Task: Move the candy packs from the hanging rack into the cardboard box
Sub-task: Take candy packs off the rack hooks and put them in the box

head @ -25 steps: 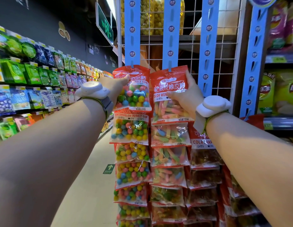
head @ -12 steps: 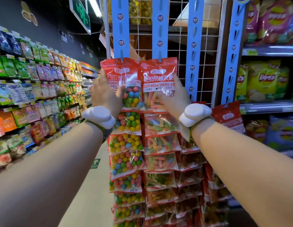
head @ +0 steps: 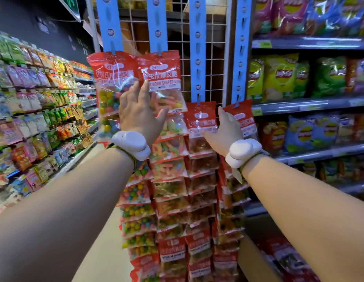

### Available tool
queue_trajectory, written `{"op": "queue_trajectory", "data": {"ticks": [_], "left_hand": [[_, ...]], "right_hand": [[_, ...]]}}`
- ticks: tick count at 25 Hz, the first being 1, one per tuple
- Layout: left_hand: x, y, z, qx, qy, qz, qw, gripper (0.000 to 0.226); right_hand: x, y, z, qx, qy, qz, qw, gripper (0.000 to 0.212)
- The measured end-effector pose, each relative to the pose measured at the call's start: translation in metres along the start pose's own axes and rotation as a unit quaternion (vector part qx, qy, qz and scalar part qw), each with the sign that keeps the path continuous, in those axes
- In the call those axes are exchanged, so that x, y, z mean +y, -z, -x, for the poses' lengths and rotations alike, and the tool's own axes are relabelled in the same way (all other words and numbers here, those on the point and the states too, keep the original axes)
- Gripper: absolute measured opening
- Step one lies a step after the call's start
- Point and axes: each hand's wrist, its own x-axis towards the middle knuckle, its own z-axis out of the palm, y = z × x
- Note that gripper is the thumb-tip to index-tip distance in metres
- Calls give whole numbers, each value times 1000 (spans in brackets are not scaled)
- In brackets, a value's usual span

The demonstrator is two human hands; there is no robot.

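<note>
Red-topped candy packs hang in columns on blue strips (head: 197, 47) of a wire rack (head: 212, 58). The top bubble gum pack (head: 111, 78) and the top worm gummy pack (head: 162, 78) hang side by side. My left hand (head: 140, 112) is in front of them, fingers spread, holding nothing. My right hand (head: 223, 131) lies lower and to the right, open, between the top cola gummy pack (head: 200, 121) and the neighbouring red pack (head: 243, 117), its fingers against the cola pack. A tan surface, perhaps the cardboard box (head: 251, 259), shows at the lower right.
Shelves of small snack bags (head: 34, 110) line the aisle on my left. Chip bags (head: 299, 78) fill the shelves right of the rack. The tan floor (head: 107, 241) runs left of the hanging columns. Both wrists carry white bands.
Both hands have let go of the top packs they held. My left hand opened in front of them. My right hand moved right and down to the cola packs. The view shifted right.
</note>
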Motion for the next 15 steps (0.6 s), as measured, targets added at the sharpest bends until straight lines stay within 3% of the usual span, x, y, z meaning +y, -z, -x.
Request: {"op": "queue_trajectory", "data": {"ticks": [4, 9, 15], "left_hand": [[80, -18, 50, -56, -25, 5, 998, 77], [192, -52, 127, -164, -6, 33, 986, 76], [270, -102, 204, -252, -13, 49, 966, 76]], "right_hand": [[74, 38, 24, -6, -24, 5, 1000, 82], [190, 102, 60, -83, -54, 57, 993, 89], [282, 129, 100, -127, -126, 83, 980, 93]]}}
